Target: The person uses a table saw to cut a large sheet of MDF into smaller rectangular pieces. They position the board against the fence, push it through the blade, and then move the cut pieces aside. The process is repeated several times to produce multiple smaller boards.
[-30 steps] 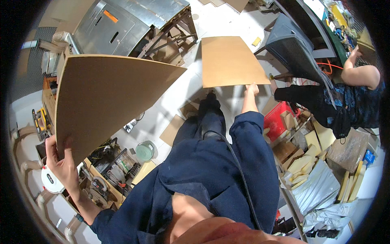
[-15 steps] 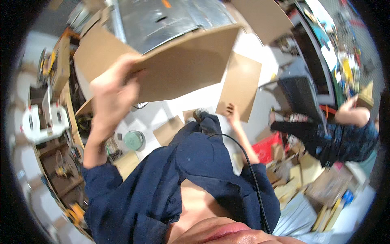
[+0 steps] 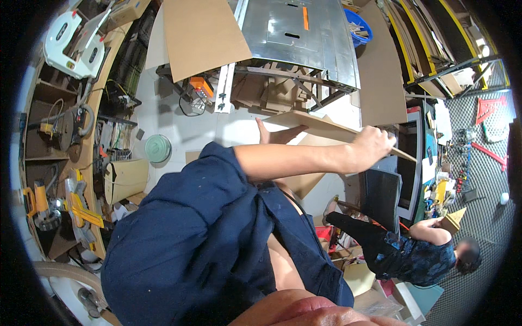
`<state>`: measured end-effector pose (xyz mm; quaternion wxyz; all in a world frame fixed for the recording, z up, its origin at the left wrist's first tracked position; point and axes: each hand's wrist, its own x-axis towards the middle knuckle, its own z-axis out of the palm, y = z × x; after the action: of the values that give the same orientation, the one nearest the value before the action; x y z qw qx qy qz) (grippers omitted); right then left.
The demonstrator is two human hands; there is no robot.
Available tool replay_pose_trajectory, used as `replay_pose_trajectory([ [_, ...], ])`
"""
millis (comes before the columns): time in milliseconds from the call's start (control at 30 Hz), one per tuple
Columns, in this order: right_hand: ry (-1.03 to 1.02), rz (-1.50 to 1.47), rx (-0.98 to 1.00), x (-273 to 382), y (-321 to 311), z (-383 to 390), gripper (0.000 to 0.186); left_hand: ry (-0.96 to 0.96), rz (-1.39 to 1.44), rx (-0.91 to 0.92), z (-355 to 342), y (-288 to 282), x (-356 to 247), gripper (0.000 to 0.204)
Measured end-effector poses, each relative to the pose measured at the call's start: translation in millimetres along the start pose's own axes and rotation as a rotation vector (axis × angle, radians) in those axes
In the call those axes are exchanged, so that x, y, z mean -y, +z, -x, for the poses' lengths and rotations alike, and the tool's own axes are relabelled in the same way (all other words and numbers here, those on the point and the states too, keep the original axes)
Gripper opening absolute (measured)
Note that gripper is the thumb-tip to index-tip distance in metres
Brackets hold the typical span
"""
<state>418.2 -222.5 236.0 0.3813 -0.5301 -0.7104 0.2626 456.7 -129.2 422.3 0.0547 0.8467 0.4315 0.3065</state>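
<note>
My left arm reaches across my body to the right. My left hand (image 3: pixel 372 149) is closed on the edge of a brown cardboard sheet (image 3: pixel 329 128), held tilted so that it looks narrow. Below the sheet's left end, my right hand (image 3: pixel 278 135) shows past the left forearm, thumb and fingers spread. Whether it touches the sheet I cannot tell. Another cardboard piece (image 3: pixel 310 186) lies lower down, partly hidden by my forearm.
Ahead stands a metal-topped table (image 3: pixel 331 54), with a large cardboard sheet (image 3: pixel 204 38) overhanging its left side. More cardboard (image 3: pixel 380 81) leans at its right. A co-worker (image 3: pixel 413 252) is at the right, near a dark chair (image 3: pixel 380 198). A green round container (image 3: pixel 157 148) stands on the floor.
My left hand has swung the cardboard sheet from the left over to the right, and the sheet has turned nearly edge-on. My right hand now shows left of it. The view has shifted.
</note>
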Motion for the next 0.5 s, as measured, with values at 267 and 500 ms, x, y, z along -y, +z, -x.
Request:
replay_pose_trajectory([
  [267, 0.04, -0.058, -0.029, -1, -26, 24, 0.087, 0.165, 0.027, -0.017, -2, 33, -33, 0.012],
  [500, 0.096, -0.12, -0.155, 7, -56, 42, 0.075, 0.187, 0.067, -0.049, -16, 24, -55, 0.013],
])
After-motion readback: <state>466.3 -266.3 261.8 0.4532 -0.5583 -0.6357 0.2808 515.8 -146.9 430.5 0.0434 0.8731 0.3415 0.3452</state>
